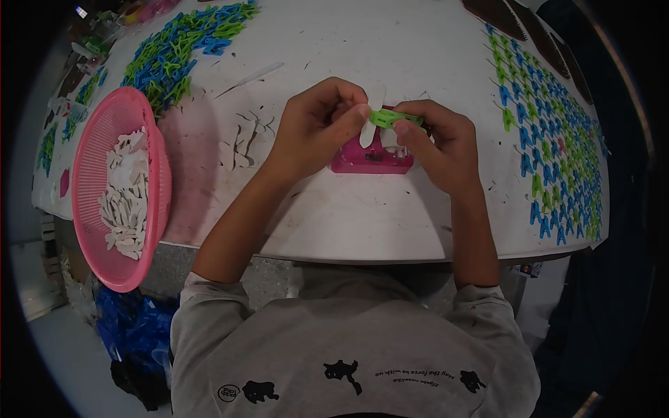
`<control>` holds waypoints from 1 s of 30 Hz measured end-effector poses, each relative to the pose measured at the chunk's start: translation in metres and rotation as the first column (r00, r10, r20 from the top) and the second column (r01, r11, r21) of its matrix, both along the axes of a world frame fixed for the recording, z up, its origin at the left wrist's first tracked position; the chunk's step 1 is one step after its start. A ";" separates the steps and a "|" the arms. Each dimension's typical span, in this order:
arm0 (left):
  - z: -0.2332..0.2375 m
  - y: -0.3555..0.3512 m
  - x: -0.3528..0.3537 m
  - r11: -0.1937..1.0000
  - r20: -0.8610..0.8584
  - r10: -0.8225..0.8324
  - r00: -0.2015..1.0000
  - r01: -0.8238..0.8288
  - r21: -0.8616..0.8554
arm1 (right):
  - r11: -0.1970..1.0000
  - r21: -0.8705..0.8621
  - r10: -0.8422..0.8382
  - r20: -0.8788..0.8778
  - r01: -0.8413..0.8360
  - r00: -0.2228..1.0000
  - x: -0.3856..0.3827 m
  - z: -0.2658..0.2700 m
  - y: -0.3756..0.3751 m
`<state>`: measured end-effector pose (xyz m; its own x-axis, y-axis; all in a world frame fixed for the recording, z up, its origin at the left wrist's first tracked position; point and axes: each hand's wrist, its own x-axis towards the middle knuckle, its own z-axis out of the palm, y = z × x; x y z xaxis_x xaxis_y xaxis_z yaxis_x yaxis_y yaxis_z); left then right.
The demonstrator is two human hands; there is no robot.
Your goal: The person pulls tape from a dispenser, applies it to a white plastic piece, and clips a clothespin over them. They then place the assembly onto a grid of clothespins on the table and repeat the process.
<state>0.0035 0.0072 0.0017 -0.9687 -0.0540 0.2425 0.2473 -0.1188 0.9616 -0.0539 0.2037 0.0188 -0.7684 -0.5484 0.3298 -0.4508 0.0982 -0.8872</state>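
Observation:
Above the table my left hand [333,129] is closed, its thumb and fingertips pinching a thin white strip [366,135] with rounded ends. The strip stands nearly upright at the jaw end of a green clothespin [385,118]. My right hand [440,143] grips that clothespin by its other end, between thumb and fingers. Just below both hands a pink device [373,167] with a flat base rests on the table; the hands partly cover it.
A pink basket [165,184] of white strips [125,216] stands at the left table edge. Behind it lies a heap of blue and green clothespins [164,59]. Rows of clothespins [550,143] fill the right side. A white pen-like tool [261,72] lies beyond my left hand.

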 end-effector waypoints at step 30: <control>-0.006 -0.003 -0.005 0.953 -0.352 -0.047 0.935 -0.063 -0.296 | 0.992 -0.079 -0.122 -0.827 0.101 0.549 0.003 0.013 0.000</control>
